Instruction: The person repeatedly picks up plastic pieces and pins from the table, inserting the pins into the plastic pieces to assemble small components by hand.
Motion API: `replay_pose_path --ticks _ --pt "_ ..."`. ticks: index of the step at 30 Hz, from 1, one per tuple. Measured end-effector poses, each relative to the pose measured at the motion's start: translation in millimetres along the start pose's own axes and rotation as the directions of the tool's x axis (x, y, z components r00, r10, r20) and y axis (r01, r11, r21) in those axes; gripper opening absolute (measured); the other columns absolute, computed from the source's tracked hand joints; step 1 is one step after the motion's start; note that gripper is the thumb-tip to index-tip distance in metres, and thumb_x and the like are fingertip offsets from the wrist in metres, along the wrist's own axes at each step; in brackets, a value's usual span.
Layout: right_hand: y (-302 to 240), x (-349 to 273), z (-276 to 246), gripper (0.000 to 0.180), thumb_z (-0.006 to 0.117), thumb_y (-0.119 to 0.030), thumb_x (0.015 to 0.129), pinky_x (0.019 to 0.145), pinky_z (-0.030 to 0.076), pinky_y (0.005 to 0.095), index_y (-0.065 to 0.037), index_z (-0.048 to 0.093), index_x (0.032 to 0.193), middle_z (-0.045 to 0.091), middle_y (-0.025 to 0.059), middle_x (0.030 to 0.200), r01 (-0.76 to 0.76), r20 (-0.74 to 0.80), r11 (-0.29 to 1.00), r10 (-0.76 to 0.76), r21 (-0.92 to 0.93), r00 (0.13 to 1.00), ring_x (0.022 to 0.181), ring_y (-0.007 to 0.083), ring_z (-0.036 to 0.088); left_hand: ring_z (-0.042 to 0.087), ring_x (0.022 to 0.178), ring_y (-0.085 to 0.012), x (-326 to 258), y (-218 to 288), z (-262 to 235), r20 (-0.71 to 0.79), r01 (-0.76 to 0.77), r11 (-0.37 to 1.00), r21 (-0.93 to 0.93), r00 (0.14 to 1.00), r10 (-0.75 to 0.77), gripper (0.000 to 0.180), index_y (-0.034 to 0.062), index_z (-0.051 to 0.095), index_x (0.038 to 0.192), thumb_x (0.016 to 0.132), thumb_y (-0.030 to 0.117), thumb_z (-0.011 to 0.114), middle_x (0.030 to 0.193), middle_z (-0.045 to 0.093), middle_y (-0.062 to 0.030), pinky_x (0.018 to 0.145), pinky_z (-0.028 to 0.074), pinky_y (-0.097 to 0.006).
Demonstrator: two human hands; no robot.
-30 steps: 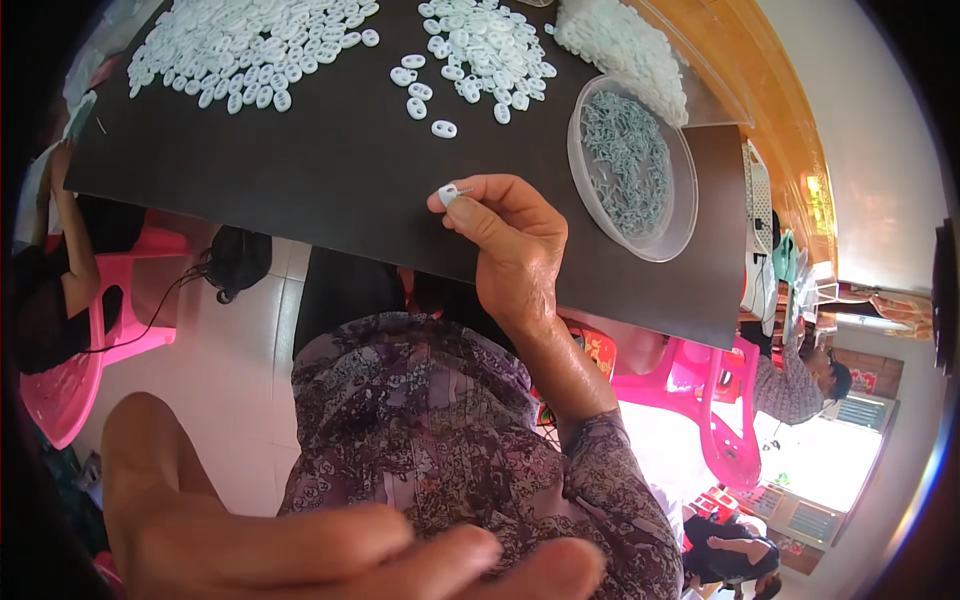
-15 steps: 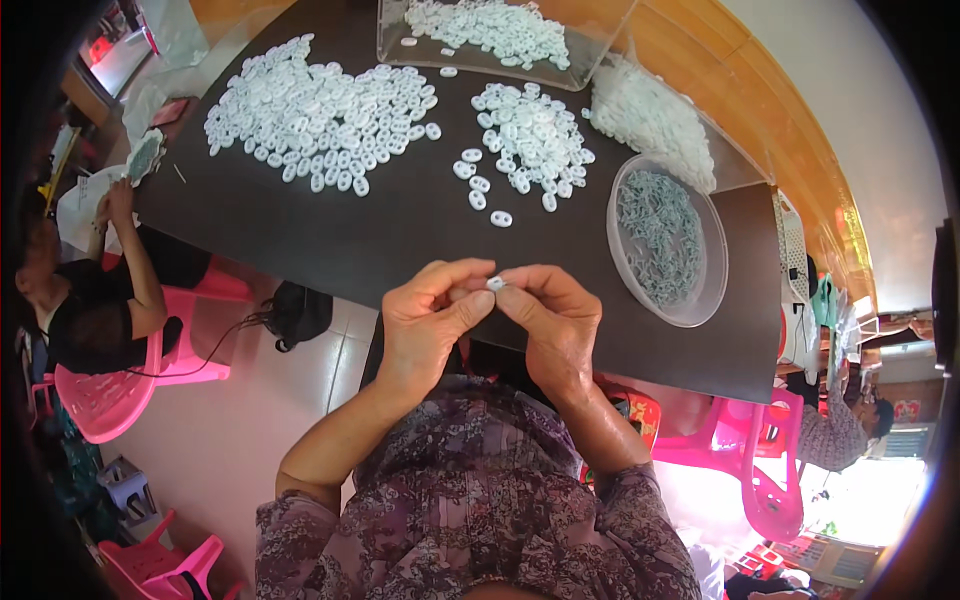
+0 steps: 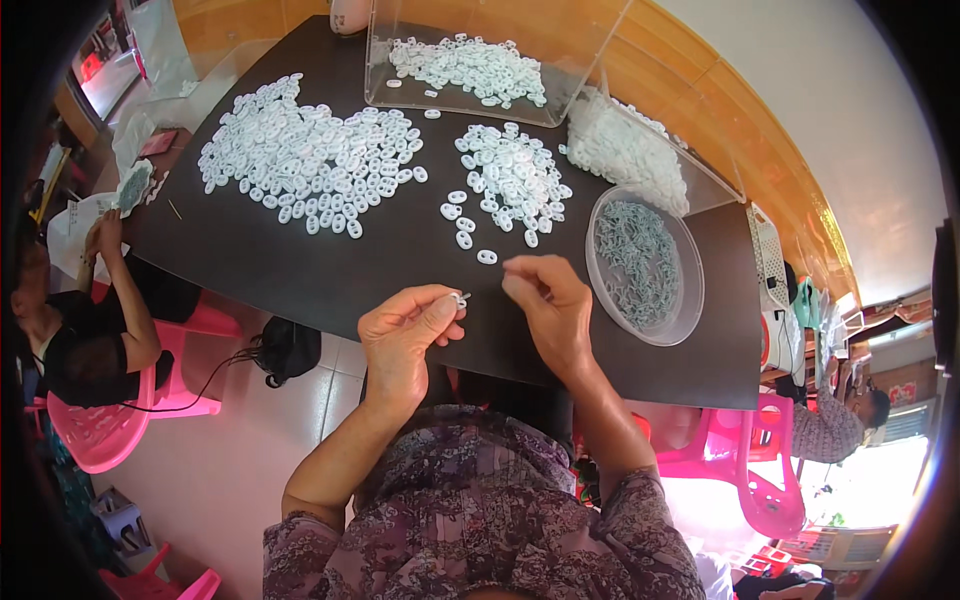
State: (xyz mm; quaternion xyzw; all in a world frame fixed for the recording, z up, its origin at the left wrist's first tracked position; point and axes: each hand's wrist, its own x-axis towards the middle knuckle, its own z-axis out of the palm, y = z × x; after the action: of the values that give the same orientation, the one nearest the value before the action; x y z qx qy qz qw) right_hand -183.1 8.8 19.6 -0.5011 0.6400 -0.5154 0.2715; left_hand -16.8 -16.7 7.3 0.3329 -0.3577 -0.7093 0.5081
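My left hand (image 3: 405,340) pinches a small white oval plastic piece (image 3: 460,299) between thumb and fingers, with a tiny thin bit sticking out of its upper side. To its right, my right hand (image 3: 550,305) hovers over the table's near part. Its fingers are loosely bent, thumb and index tips slightly apart, and nothing shows between them. Beyond my hands lies a small heap of white oval two-holed pieces (image 3: 515,180), several of them loose at its near left side. A round clear tub (image 3: 692,310) of small grey-green parts (image 3: 640,265) stands right of my right hand.
A larger heap of white pieces (image 3: 310,155) covers the table's (image 3: 270,250) far left. At the back stands a clear bin (image 3: 470,110) of white pieces, beside a bulging bag (image 3: 625,150). Another person (image 3: 120,340) sits at left; pink chairs (image 3: 740,450) stand around.
My hands have parted: the right has let go of the white piece and moved right, while the left keeps it and has shifted left. The view has tilted slightly.
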Motion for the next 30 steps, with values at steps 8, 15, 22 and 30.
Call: replay_pose_path --ticks 8,15,22,30 --pt "26.0 28.2 13.5 0.012 0.068 -0.006 0.073 0.068 0.043 0.0378 -0.006 0.065 0.085 0.057 0.0079 0.077 0.444 0.147 0.634 -0.465 -0.633 0.873 0.078 0.0268 0.052 0.061 0.061 -0.0121 7.5 -1.6 -7.7 0.034 0.020 0.999 -0.041 0.999 -0.018 0.013 -0.0035 0.067 0.092 0.084 0.007 0.065 0.079 0.066 -0.0091 0.055 0.044 -0.021" --pt "20.7 20.8 6.0 0.013 0.071 -0.005 0.074 0.060 0.043 0.0297 -0.005 0.064 0.085 0.057 0.0045 0.074 0.377 0.159 0.794 -0.343 -0.478 0.926 0.068 0.0171 0.054 0.061 0.059 -0.0126 8.3 -0.3 -8.6 0.029 0.032 0.998 -0.048 0.999 -0.031 0.012 -0.0036 0.067 0.089 0.084 0.007 0.065 0.079 0.067 -0.0094 0.053 0.043 -0.021" --pt "-0.8 1.9 -1.1 0.014 0.067 -0.006 0.081 0.059 0.042 0.0193 -0.001 0.064 0.094 0.062 -0.0002 0.078 -0.087 0.271 0.955 0.008 0.284 0.963 0.066 0.0044 0.053 0.062 0.060 -0.0134 5.6 2.3 -9.6 0.041 0.074 0.993 -0.088 0.997 -0.070 0.013 -0.0042 0.066 0.089 0.085 0.008 0.063 0.080 0.067 -0.0108 0.053 0.044 -0.021" --pt "-9.8 -14.1 5.6 0.013 0.064 -0.007 0.085 0.060 0.043 0.0195 0.000 0.064 0.096 0.064 0.0019 0.079 -0.173 0.192 0.917 0.109 0.358 0.975 0.067 0.0051 0.055 0.066 0.066 -0.0177 0.4 -1.5 2.1 0.059 0.085 0.986 -0.141 0.995 -0.077 0.013 -0.0046 0.064 0.091 0.088 0.007 0.059 0.084 0.067 -0.0142 0.056 0.047 -0.024"
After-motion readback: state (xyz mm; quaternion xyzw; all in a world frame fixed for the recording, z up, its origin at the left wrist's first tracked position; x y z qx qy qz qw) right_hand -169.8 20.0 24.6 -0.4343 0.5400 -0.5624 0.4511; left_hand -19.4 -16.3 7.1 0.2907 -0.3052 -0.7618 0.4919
